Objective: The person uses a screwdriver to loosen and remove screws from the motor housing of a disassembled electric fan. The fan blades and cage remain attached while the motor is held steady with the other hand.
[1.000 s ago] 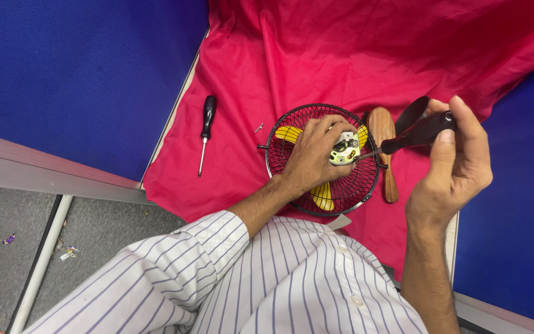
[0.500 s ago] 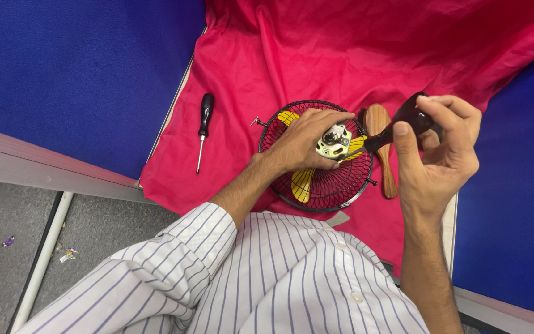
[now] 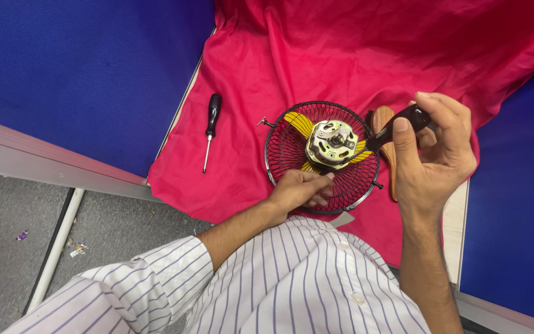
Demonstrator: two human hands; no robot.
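- Fan guard (image 3: 285, 145) lies mid-frame on red cloth (image 3: 341, 55), open cloth above.
- Right hand (image 3: 434, 154) grip clenched on screwdriver (image 3: 397, 127), pointing lower left at motor (image 3: 332, 143).
- Left hand (image 3: 298, 188) grip grasps the guard's lower rim.

Fan guard (image 3: 292, 145) – thin black wire, looks coated metal, slight sheen. Motor (image 3: 331, 143) – bare metal, pale, shiny. Blades (image 3: 296, 122): smooth yellow plastic. Red cloth (image 3: 341, 55) is satiny, creased, soft gloss. Spare screwdriver (image 3: 210, 131): glossy black plastic handle, bright steel shank. Wooden piece (image 3: 383, 119) smooth, varnished. Shirt sleeve (image 3: 149, 291): matt striped cotton-like weave.
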